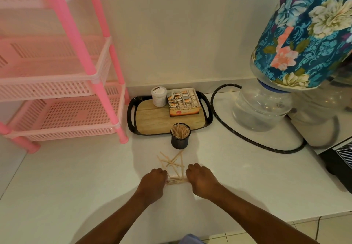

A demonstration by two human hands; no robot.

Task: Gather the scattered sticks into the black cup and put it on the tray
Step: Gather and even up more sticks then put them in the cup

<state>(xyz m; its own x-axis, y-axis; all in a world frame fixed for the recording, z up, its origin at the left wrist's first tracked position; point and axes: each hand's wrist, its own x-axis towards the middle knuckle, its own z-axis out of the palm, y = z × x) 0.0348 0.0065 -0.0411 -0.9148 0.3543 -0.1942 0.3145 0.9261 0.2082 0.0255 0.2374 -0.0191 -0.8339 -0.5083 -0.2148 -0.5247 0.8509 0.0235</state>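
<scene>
Left hand and right hand are each curling a grip round one end of a stick bundle lying on the desk, with loose sticks lying just beyond and the black cup standing just before the tray; lifting unevenly is probably risking sticks slipping out.

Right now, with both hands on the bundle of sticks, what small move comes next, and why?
Probably lift the bundle, held between the left hand and right hand, into the black cup. The cup stands just ahead, off the tray, and loose sticks lie in between, uncollected.
</scene>
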